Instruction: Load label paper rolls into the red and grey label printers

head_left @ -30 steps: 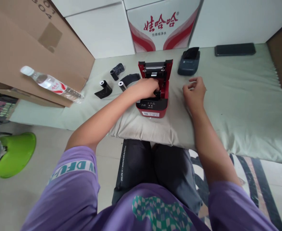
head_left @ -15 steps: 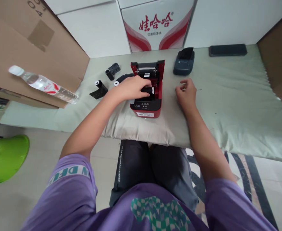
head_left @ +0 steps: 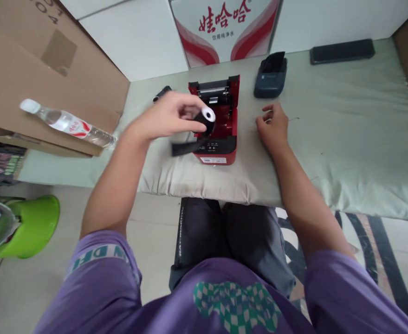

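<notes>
A black paper roll [head_left: 208, 121] with a white core is pinched between the thumb and fingers of my left hand [head_left: 176, 116]. A dark strip trails off it to the left. The roll is over the left side of a red and black label printer [head_left: 232, 134], whose lid [head_left: 235, 95] stands raised, showing the red inside. My right hand [head_left: 274, 125] rests on the cloth to the right of the printer, fingers loosely curled and apart, holding nothing. Behind my left hand a small dark roll [head_left: 161, 94] partly shows; anything else there is hidden.
A dark blue handheld device [head_left: 270, 79] stands behind my right hand on the green cloth [head_left: 350, 134]. A black phone-like slab [head_left: 343, 51] lies at the back right. On the left, a water bottle [head_left: 73, 124] leans by a cardboard box [head_left: 68, 55]. White cartons [head_left: 224, 41] line the back.
My left hand has lifted the black roll out of the printer and moved it slightly left and up, tilting it. My right hand has stayed about where it was. The view has shifted slightly.
</notes>
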{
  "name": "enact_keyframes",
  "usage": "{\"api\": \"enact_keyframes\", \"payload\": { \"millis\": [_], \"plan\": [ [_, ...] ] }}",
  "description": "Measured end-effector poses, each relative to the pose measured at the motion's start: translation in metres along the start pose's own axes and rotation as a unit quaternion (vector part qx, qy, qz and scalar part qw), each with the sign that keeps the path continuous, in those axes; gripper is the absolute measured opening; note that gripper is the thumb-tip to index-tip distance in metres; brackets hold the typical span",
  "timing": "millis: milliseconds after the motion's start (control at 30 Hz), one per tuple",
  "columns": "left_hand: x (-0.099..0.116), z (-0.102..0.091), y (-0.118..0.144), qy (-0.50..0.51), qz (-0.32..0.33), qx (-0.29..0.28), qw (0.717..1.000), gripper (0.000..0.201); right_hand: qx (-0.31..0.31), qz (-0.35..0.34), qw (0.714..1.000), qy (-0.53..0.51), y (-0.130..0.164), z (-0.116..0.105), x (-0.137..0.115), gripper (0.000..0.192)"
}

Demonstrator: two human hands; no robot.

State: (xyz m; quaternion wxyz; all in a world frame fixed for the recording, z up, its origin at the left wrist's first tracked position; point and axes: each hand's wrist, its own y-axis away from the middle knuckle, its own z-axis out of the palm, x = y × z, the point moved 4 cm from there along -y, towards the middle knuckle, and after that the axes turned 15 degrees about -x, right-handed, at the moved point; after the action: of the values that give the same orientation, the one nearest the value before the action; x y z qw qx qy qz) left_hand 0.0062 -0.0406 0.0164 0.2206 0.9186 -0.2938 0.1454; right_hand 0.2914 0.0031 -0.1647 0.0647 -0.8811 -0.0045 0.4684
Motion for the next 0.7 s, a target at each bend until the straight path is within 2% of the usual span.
{"api": "enact_keyframes", "payload": {
  "millis": [100, 200, 367, 700],
  "plan": [
    [0.005, 0.019, -0.034, -0.037, 0.004, -0.022, 0.999, 0.04, 0.011, -0.007, 1.0, 0.0, -0.002, 0.0, 0.003, 0.02],
    [0.008, 0.033, -0.056, -0.095, -0.033, -0.026, 0.995, 0.039, 0.014, -0.015, 1.0, -0.002, -0.003, 0.002, 0.006, 0.018],
    [0.01, 0.041, -0.069, -0.156, -0.102, -0.04, 0.982, 0.036, 0.01, -0.015, 1.0, 0.003, -0.002, 0.004, 0.007, 0.021],
    [0.001, 0.047, -0.097, -0.171, -0.087, -0.067, 0.979, 0.034, 0.009, -0.02, 1.0, 0.01, -0.001, 0.005, 0.005, 0.025]
  ]
}}
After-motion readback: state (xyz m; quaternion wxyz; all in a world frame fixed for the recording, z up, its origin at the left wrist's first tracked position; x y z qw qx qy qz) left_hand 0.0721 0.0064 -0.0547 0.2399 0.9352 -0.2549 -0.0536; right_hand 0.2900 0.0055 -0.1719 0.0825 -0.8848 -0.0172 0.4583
